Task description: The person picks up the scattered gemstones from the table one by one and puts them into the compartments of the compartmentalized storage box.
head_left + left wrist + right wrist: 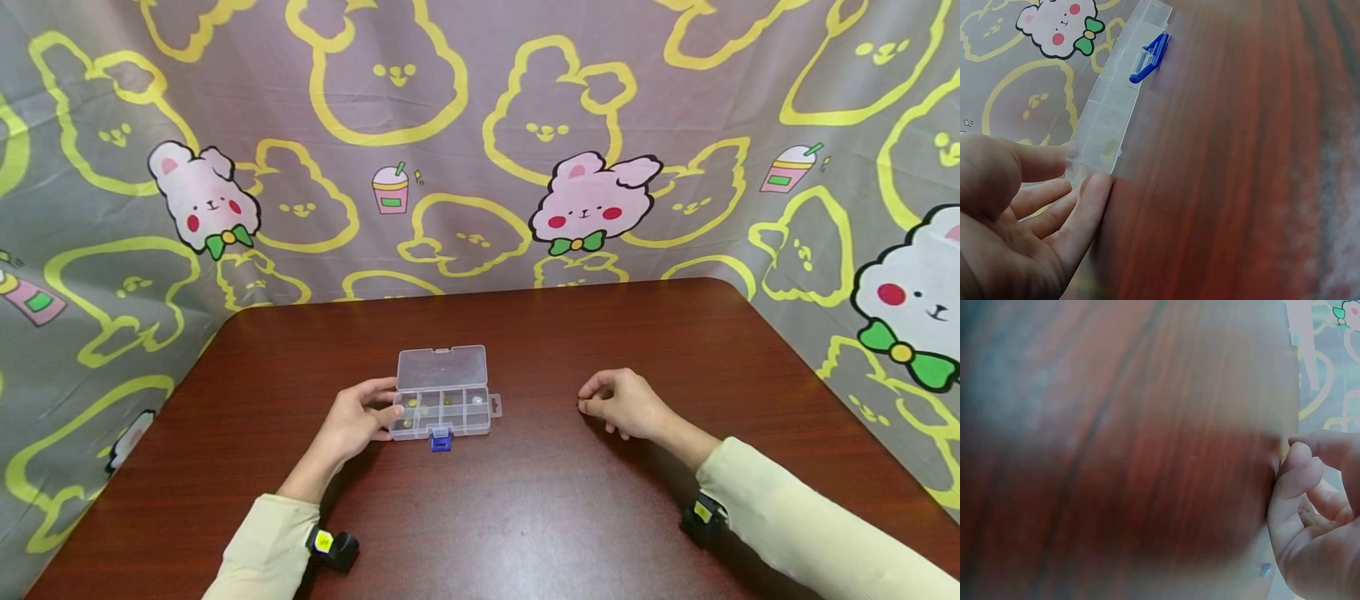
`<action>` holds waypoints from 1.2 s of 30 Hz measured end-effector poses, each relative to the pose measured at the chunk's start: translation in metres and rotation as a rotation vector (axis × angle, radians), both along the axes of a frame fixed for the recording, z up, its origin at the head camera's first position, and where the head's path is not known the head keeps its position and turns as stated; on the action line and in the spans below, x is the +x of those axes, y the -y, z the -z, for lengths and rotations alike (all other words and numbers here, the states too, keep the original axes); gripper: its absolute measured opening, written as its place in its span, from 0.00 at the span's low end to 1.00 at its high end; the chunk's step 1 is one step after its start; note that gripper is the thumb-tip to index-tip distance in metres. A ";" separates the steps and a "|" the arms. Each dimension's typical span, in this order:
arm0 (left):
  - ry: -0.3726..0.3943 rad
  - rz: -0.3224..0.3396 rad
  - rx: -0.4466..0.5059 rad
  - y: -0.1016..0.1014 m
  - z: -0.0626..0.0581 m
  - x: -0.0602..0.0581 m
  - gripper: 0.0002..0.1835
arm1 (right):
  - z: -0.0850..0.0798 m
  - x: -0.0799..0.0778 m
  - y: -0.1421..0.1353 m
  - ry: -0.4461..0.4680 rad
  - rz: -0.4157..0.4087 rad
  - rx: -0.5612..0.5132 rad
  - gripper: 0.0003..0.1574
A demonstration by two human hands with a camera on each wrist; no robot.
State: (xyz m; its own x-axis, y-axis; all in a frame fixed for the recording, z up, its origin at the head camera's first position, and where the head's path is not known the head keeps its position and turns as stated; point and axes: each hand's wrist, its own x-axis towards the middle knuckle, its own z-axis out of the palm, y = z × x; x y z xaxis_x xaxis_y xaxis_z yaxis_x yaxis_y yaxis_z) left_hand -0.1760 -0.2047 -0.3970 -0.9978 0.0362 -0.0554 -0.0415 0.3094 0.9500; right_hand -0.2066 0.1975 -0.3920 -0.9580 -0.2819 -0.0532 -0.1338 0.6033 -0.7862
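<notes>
A clear plastic compartment box lies on the table with its lid raised at the back. Small yellow, green and white pieces lie in its compartments, too small to identify. My left hand grips the box's left end, thumb at the near corner. A blue latch hangs from the front side. Off to the right of the box, my right hand is low over the table, thumb and fingertip pinched together. Between them shows a tiny yellowish piece, mostly hidden.
The dark red-brown wooden table has rounded far corners. Behind and beside it hangs a grey curtain with bunny prints. A small bluish thing shows near the right hand in the right wrist view, its kind unclear.
</notes>
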 end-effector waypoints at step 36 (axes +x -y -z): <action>-0.008 -0.008 0.004 0.000 -0.001 0.000 0.26 | -0.003 0.011 0.021 0.011 -0.038 -0.105 0.06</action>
State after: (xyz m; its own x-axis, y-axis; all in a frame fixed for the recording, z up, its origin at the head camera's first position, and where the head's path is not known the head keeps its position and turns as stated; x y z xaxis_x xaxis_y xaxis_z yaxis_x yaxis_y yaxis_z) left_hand -0.1757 -0.2044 -0.3965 -0.9985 0.0288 -0.0469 -0.0359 0.3057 0.9515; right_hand -0.1953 0.1764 -0.3892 -0.9460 -0.3227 -0.0316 -0.1464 0.5120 -0.8464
